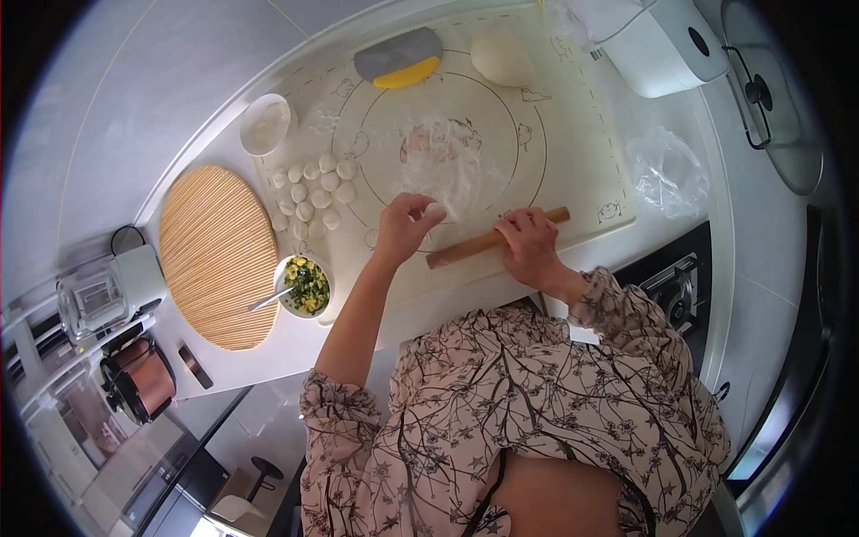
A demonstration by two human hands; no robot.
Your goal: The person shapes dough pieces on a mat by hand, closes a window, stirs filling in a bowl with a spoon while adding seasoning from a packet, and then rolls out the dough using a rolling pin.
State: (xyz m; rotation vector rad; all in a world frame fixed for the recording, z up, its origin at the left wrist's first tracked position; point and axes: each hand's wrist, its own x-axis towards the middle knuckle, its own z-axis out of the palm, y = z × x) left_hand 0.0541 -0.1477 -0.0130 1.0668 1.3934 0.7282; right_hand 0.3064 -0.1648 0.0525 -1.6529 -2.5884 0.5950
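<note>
My left hand [407, 224] is over the near part of the pale mat [582, 170], its fingertips closed on a small white dough piece [435, 212]. To its right, my right hand [530, 243] rests with curled fingers on the wooden rolling pin [474, 247], near the pin's right end. Loose flour [447, 170] covers the mat's middle beyond both hands. Several small dough pieces [322, 198] lie in a group left of my left hand. A large dough lump [502, 58] sits at the mat's far side, beside a grey and yellow scraper [398, 59].
A white bowl [266, 124] holds something pale. A round slatted board [219, 259] lies at the left, beside a bowl of green and yellow filling [306, 286] with a spoon. A crumpled plastic bag [669, 173] and a gas hob [677, 291] are at the right.
</note>
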